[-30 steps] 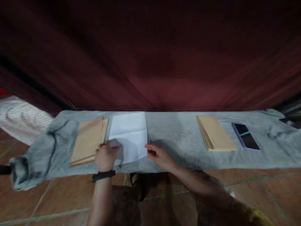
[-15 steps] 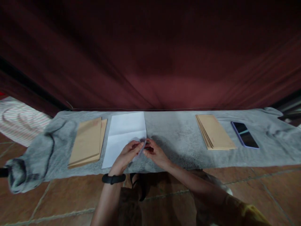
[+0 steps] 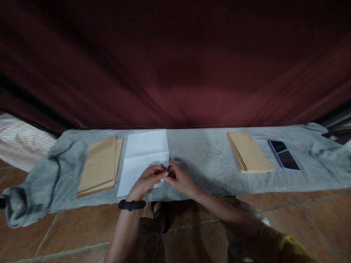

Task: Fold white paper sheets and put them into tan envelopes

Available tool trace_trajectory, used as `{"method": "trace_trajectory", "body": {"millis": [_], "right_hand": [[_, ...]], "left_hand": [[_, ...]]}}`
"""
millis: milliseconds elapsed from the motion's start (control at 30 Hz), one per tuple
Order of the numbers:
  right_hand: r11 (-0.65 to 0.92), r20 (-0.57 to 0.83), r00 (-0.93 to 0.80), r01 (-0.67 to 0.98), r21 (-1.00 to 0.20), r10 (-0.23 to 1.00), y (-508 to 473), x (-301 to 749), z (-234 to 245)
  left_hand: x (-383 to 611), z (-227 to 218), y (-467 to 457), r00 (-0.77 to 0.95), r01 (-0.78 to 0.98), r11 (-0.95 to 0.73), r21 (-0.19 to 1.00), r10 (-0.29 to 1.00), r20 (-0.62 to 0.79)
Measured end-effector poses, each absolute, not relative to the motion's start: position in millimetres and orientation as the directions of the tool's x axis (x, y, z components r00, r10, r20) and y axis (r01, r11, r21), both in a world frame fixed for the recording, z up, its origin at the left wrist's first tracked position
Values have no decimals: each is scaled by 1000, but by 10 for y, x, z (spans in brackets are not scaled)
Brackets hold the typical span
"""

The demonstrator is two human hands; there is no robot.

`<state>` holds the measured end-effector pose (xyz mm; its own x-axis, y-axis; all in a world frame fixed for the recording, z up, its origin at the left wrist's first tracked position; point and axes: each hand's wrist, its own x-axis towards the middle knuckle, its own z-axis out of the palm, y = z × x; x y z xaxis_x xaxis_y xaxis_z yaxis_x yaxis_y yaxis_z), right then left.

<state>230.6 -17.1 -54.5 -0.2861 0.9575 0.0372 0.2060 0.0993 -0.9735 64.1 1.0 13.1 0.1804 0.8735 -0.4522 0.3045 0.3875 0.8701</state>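
A white sheet of paper (image 3: 144,151) with a crease across it lies on a grey cloth (image 3: 203,160). My left hand (image 3: 146,180) and my right hand (image 3: 179,179) meet at the sheet's near right corner. Both pinch that corner, which curls up off the cloth between the fingertips. A black band sits on my left wrist. A stack of brown envelopes (image 3: 100,166) lies just left of the sheet.
A second stack of brown envelopes (image 3: 248,151) lies to the right, with a dark phone (image 3: 283,155) beyond it. A dark red curtain (image 3: 175,65) hangs behind the cloth. Striped fabric (image 3: 19,142) shows at far left. Tiled floor (image 3: 68,226) runs along the near side.
My left hand moved from the sheet's near left side to its near right corner, joining my right hand. The corner has lifted between the fingers.
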Motion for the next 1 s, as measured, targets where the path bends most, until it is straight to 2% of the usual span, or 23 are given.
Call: {"method": "trace_trajectory", "body": {"millis": [500,733,1000], "right_hand": [[106,18,-309,269,-957,951,-165,2332,-488],[85,-8,-284,314,-946,959,-155,2312,-449],[85,-3,-299,280,-956,954,-151,2314,-451]], "left_hand": [[529,123,34,320,322,358,877,831,-456],[446,75,23,426,254,348,902,797,-427],[396,157,18,328,313,349,883,833,-445]]}}
